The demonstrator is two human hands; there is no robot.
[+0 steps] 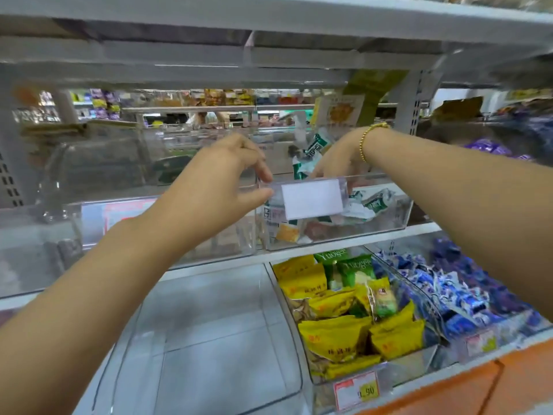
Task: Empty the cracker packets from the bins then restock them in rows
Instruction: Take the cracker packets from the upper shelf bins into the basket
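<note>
Both arms reach up and forward to the middle shelf (344,243). Left hand (221,178): forearm angled up from lower left, palm turned right, thumb under and fingers over. We record it pinching the front rim of the clear bin (389,218), just left of the blank white label (311,199) clipped to that rim. Right hand (338,157): arm comes in from the right, wrist bent down, gold bracelet (369,139) on the wrist. It reaches over the rim into the bin, and its fingertips are hidden behind the label. We read its fingers as curled round a bunch of green-and-white packets (312,148), which are raised above the rim and touch the hand's left side. Loose packets (369,202) of the same kind lie in the bin, behind the label and to its right. On the shelf below we see a lower bin (209,339), yellow packs (335,336) beside it, and blue packs (449,289) further right.
</note>
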